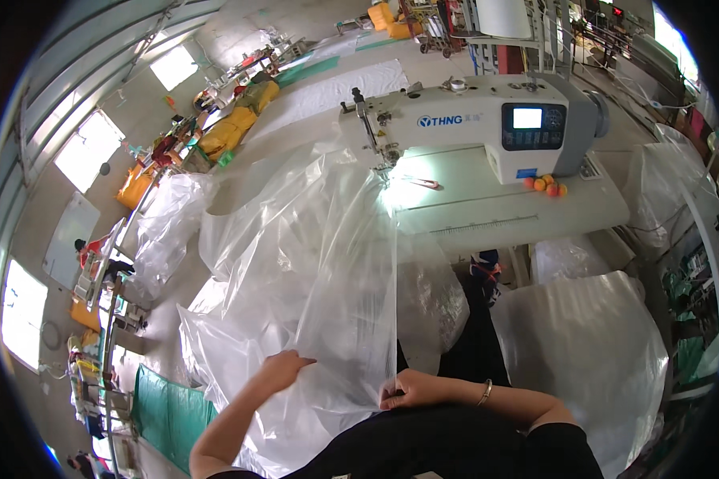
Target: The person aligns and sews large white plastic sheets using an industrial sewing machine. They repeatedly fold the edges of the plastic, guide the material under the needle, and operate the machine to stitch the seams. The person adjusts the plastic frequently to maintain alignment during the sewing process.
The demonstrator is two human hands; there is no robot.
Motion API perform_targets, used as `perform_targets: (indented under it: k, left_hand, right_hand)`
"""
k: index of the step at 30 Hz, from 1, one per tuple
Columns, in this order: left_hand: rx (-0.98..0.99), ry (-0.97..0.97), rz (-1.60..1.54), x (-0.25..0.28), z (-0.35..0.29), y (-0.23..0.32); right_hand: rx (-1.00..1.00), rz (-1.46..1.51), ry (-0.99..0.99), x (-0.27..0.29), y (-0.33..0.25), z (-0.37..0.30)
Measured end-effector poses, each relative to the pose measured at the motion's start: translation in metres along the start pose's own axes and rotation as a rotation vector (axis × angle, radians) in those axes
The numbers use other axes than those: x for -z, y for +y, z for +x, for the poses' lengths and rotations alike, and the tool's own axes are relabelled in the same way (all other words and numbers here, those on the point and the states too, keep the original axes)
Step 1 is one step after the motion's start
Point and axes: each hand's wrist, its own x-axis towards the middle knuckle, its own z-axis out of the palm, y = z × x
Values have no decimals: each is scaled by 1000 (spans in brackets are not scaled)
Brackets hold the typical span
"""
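A large, crumpled sheet of clear plastic film [327, 255] runs from under the needle end of a white sewing machine [455, 120] down to my lap. My right hand [411, 389], with a bracelet at its wrist, pinches the film's straight right edge close to my body. My left hand [284, 371] is closed on a fold of the same film, farther left, its thumb side pointing right; some of its fingers are hidden. Under the machine's bright lamp, a small tool with a reddish handle [423, 184] lies on the machine bed [487, 211].
Several small orange-red fruits [546, 186] sit at the bed's right end. More plastic film [583, 343] hangs in a stack at my right, and a loose heap [168, 223] lies at left. A green sheet [168, 407] is on the floor at lower left. Other people work far left.
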Motion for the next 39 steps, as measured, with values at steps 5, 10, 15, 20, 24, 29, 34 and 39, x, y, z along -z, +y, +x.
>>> perform_targets:
  k: [5,10,15,20,24,29,34,39]
  left_hand:
    - [-176,751,-671,47,45,142]
    - [-33,427,-937,-16,55,160]
    - [67,338,-1208,-13,32,157]
    - [34,474,-1267,-4,13,159]
    - [-130,496,-1309,8,12,168]
    - [-186,480,-1314,16,5,174]
    - [-51,461,-1575,20,-3,182]
    - [-30,574,-1593,13,2,186]
  right_hand:
    - [-87,-328,74,-7,4,-3]
    - [-8,-58,308,-19,44,-19]
    - [-203,1001,704,8,165,-50]
    - [143,1012,1252,21,96,-37]
    - [380,49,1304,-1,27,-48]
    - [453,-811,926,-5,-20,-27]
    - [471,-992,845,-11,-24,-13]
    - [494,-996,788,-13,-21,-4]
